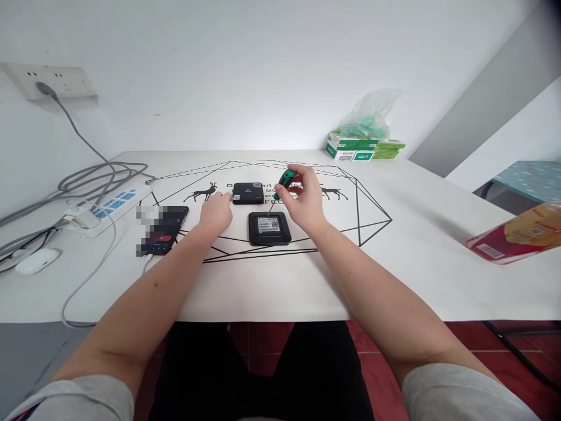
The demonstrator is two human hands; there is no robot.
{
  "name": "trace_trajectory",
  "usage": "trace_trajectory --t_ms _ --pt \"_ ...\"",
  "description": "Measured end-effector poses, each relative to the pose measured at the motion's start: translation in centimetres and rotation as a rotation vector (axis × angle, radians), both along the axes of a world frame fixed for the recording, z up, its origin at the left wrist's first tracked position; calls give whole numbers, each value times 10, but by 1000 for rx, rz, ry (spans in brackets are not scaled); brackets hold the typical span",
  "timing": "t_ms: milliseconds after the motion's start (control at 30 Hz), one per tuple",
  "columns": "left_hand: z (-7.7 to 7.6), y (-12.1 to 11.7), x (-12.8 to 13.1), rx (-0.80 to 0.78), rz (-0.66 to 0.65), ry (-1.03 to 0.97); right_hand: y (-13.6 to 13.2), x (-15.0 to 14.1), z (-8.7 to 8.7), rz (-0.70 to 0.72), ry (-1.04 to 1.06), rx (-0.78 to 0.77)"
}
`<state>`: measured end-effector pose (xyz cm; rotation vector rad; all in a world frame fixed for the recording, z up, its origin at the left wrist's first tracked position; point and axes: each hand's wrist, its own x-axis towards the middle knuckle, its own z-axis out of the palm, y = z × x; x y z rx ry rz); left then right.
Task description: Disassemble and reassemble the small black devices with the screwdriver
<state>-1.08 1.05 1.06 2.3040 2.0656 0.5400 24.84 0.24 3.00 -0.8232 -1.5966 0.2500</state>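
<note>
Between the thumb and fingers of my right hand is a green and black screwdriver, tilted with its thin shaft pointing down. Its tip meets or hovers just over the white label of a black square case that looks like a drive enclosure; contact is hard to judge. My left hand rests on the table with curled fingers, its fingertips at the left edge of a flat black box. The undersides of those fingers are hidden, so anything inside them cannot be seen. The black box lies just behind the case.
A phone with a cable lies left of my left forearm. Farther left are a power strip, coiled grey cables and a white earbud case. Green boxes stand at the back right; a red-yellow packet is at far right.
</note>
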Motion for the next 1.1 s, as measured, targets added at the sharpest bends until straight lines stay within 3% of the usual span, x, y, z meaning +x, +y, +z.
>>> trace_trajectory --t_ms 67,167,233,433,633,767,967,1100 --pt "6 -3 -2 -46 -140 -82 1 1 0 -10 -2 1" --pt "15 -13 2 -257 -431 -113 2 1 0 -12 -1 2" --pt "20 -21 6 -331 -514 -55 3 2 1 -11 -2 2" --pt "20 -28 14 -402 -512 42 1 1 0 8 -4 -26" --pt "-4 -22 18 -427 -568 -3 6 -18 -6 17 19 -32" --pt "-15 -23 22 -341 -537 -24 12 -32 -3 32 -21 3" --pt "-16 -28 23 -213 -557 -37 18 -42 3 113 -121 -15" --pt "-13 -30 24 -237 -559 -42 22 -52 11 184 -99 -54"
